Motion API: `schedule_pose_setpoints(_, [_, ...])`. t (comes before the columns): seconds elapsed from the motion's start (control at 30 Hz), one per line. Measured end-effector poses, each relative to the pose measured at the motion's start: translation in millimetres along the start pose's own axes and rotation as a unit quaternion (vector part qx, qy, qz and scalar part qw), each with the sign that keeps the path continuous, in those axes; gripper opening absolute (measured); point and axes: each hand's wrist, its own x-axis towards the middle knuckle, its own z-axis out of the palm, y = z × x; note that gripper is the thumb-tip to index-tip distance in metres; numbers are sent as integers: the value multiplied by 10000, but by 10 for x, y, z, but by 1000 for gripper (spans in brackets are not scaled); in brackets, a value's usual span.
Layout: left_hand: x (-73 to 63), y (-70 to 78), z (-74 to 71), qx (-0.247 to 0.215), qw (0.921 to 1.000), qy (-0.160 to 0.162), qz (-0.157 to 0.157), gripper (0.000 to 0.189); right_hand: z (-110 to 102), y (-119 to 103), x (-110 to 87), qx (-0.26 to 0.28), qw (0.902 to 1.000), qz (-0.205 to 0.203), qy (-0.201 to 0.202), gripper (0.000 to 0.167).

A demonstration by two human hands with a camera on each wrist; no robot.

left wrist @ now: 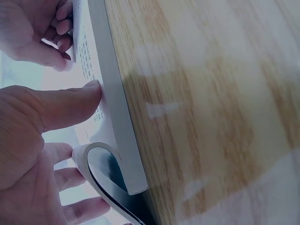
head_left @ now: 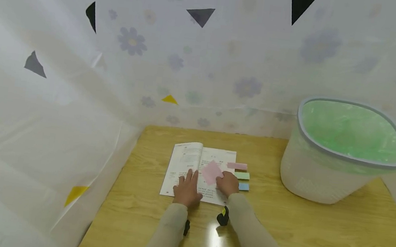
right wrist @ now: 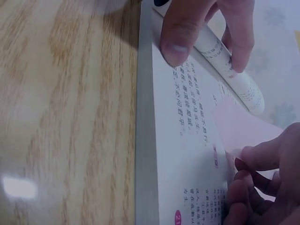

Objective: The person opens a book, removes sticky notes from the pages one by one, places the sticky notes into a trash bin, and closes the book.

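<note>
An open book (head_left: 181, 158) lies on the wooden table, its left-hand pages bulging up in a curve. My left hand (head_left: 187, 189) rests on it with fingers spread, the thumb (left wrist: 70, 105) on the right-hand page near the lower edge and the other fingers over the curved pages. My right hand (head_left: 229, 183) pinches a pink sticky note (head_left: 211, 172) between thumb and finger, over the right-hand page. Pink (head_left: 237, 166), green (head_left: 242, 175) and blue paper tabs (head_left: 243, 186) stick out past the book's right edge. In the right wrist view the note (right wrist: 243, 124) is partly behind the hand.
A large white tub (head_left: 324, 174) with a grey rim and green inside stands on the table (head_left: 263, 228) at the right. Whitish sheeting (head_left: 55, 123) with flowers and dark triangles hangs behind and to the left. A dark wrist strap (head_left: 223, 217) hangs below the right wrist.
</note>
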Motion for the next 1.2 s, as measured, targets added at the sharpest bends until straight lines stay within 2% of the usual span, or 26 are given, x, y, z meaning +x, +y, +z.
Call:
schedule_pose_setpoints(0.2, [51, 24, -2, -51, 10000, -14, -7, 89, -47, -8, 24, 10, 10000, -67, -28, 48])
schedule_pose_setpoints(0.5, [44, -7, 64, -37, 10000, -23, 19, 89, -24, 39, -26, 176, 9998, 19, -75, 46])
schedule_pose_setpoints(0.8, [54, 12, 9, -116, 9999, 31, 21, 90, -75, 27, -24, 315, 9994, -115, -4, 35])
schedule_pose_setpoints(1.0, [54, 1, 1, -147, 9999, 19, 5, 90, -81, 43, -27, 371, 9988, -307, 78, 21])
schedule_pose_setpoints(1.2, [47, 11, 4, -213, 9998, -47, 13, 90, -42, 109, -43, 524, 9970, -496, 274, 30])
